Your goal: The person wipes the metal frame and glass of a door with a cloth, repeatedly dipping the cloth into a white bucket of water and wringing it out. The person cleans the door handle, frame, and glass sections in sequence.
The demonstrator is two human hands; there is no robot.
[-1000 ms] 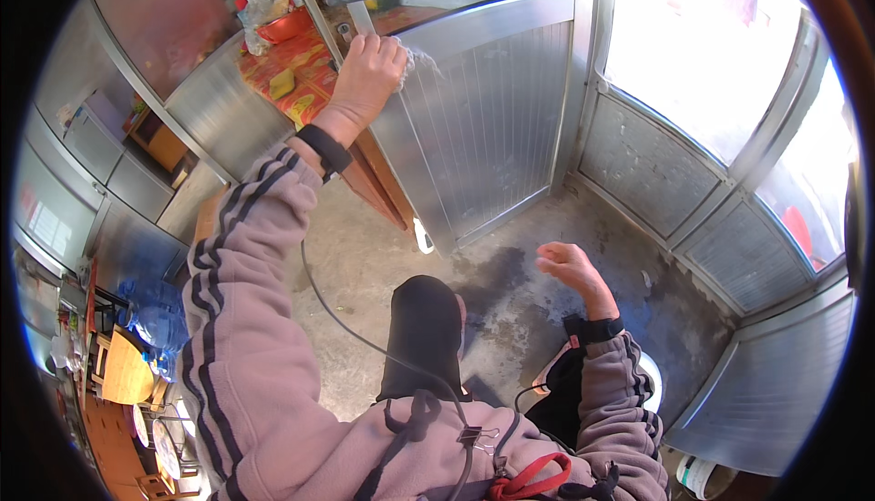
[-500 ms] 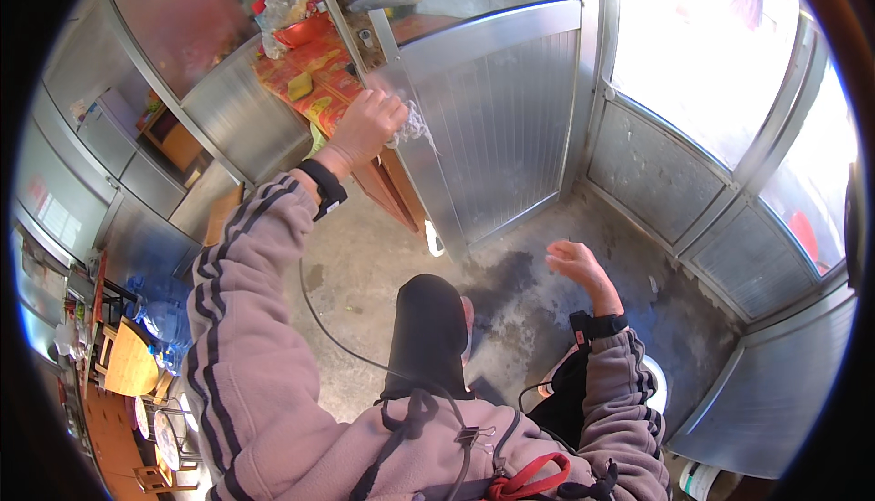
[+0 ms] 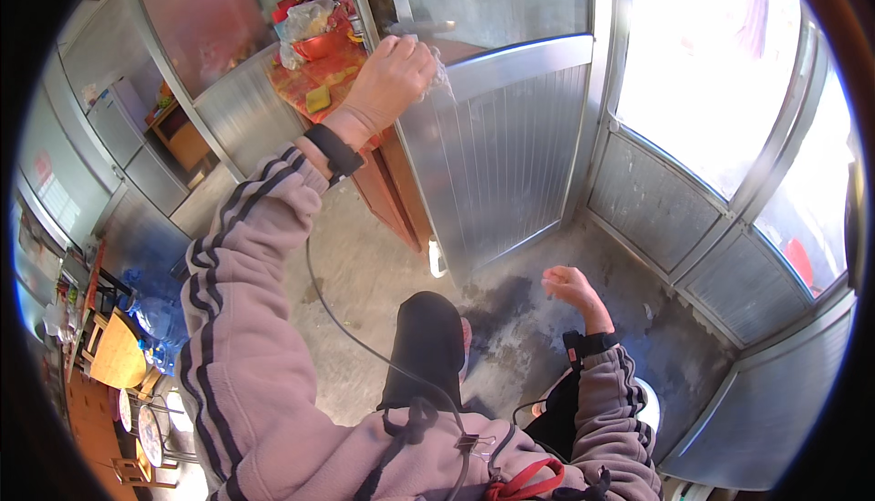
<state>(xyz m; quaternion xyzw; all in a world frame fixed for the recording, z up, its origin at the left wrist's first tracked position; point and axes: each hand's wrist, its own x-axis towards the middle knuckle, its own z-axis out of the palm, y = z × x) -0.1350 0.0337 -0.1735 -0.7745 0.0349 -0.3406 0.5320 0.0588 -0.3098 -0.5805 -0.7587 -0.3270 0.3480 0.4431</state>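
Note:
My left hand [image 3: 394,77] is raised, its fingers closed round a pale, stringy rag [image 3: 439,74] whose frayed edge hangs out past the fingertips. It is against the metal door [image 3: 510,145], just under the lever handle [image 3: 424,27] and the dark lock plate [image 3: 381,9]. The hand hides most of the rag. Low on the right, my right hand [image 3: 576,293] hovers over the damp floor with fingers loosely bent and apart, and nothing shows in it. Both wrists wear black straps.
Behind the door's edge stands a table with a red patterned cover [image 3: 305,82], holding a yellow sponge [image 3: 317,99], a red bowl [image 3: 319,46] and plastic bags. Wet patches darken the concrete floor [image 3: 365,246]. A cable [image 3: 351,341] runs beside my knee. Blue water jugs [image 3: 155,319] stand left.
My left hand has moved up along the door with the rag, from lower on the edge to just below the handle. The right hand stays nearly in place. The view has tilted slightly.

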